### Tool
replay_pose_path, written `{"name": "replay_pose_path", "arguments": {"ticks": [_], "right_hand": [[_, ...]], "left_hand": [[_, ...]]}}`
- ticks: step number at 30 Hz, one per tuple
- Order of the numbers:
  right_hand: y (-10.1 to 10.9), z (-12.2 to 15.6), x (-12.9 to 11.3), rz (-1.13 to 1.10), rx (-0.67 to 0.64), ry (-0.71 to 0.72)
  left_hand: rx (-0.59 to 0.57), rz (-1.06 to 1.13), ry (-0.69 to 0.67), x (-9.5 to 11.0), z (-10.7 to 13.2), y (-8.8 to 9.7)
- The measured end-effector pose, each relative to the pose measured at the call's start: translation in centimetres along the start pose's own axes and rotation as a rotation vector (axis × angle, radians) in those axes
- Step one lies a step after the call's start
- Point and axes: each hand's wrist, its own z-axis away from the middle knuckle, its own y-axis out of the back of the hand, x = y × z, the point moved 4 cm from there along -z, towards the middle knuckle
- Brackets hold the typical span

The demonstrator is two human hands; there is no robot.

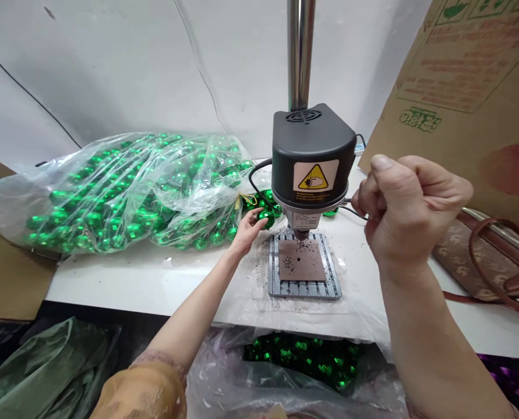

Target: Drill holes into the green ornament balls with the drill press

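A small bench drill press (311,157) with a black motor housing stands before me. My left hand (248,233) reaches to the left of its chuck (302,234), fingers closed round a shiny green faceted ball (265,220). More green balls (265,198) lie just behind that hand. My right hand (410,203) makes a fist to the right of the housing. A thin metal lever (347,201) runs from the drill into this fist, where its end is hidden. Under the chuck, a brown board (314,265) with a hole rests on the grooved metal base (305,290), strewn with dark shavings.
Clear plastic bags (123,192) of green faceted balls lie at the left. An open bag (294,401) with green pieces sits below the table edge. Right of the drill are a cardboard box (464,110) and a brown handbag (469,256). A black cable (251,174) loops beside the drill.
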Motion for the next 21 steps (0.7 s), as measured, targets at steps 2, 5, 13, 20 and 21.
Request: {"name": "replay_pose_path", "arguments": {"ticks": [2, 5, 13, 20, 21], "right_hand": [[0.0, 0.1, 0.0, 0.003, 0.002, 0.005], [0.0, 0.1, 0.0, 0.007, 0.000, 0.009], [0.0, 0.0, 0.1, -0.014, -0.033, 0.018], [-0.2, -0.2, 0.0, 0.144, -0.046, 0.069], [-0.2, -0.3, 0.1, 0.156, -0.052, 0.071]], "left_hand": [[-0.060, 0.262, 0.128, -0.2, 1.9, -0.7], [-0.067, 0.338, 0.211, 0.0, 4.4, -1.8], [-0.141, 0.218, 0.041, -0.4, 7.5, -4.3], [-0.175, 0.107, -0.003, -0.9, 8.0, -4.8], [-0.184, 0.104, -0.005, -0.9, 8.1, -4.9]]}}
